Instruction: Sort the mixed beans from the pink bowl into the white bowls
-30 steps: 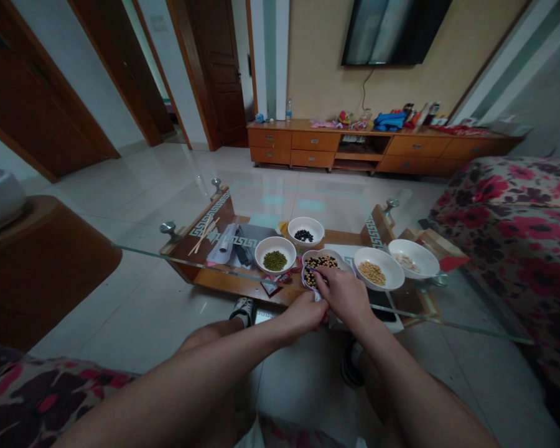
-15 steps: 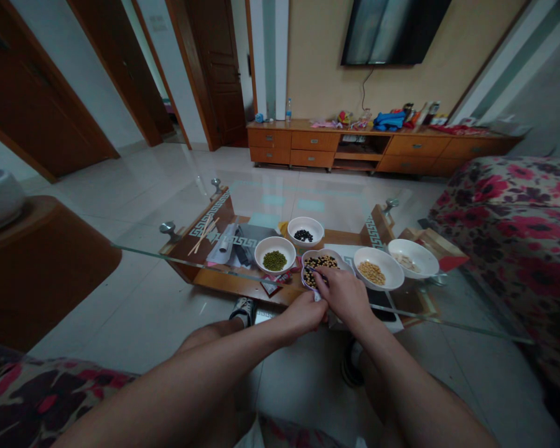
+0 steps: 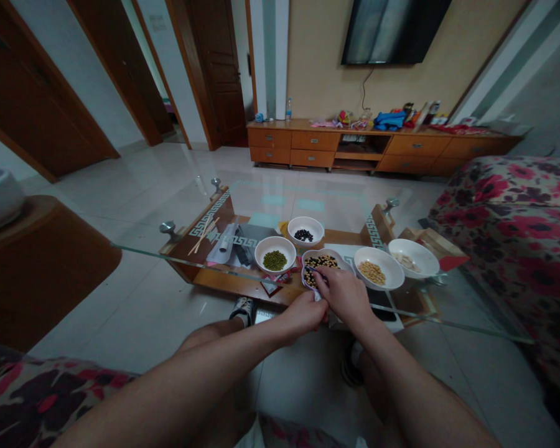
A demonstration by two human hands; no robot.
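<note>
A scalloped bowl (image 3: 345, 260) with a purplish rim stands near the front edge of the glass table, holding mixed black and yellow beans (image 3: 327, 261). My left hand (image 3: 307, 312) is closed on the near end of this bowl. Over the beans, my right hand (image 3: 346, 295) is closed in a pinch; a thin dark tip shows at its fingers, too small to name. Around it stand white bowls: one with green beans (image 3: 275, 261), one with black beans (image 3: 303, 235), one with yellow beans (image 3: 372, 272), and one with pale flat pieces (image 3: 407, 262).
Wooden chopsticks (image 3: 203, 235) lie on the left of the glass table (image 3: 168, 208). Papers and a dark object show through the glass on the lower shelf. A flowered sofa (image 3: 518, 230) stands right; a low cabinet (image 3: 313, 140) runs along the far wall.
</note>
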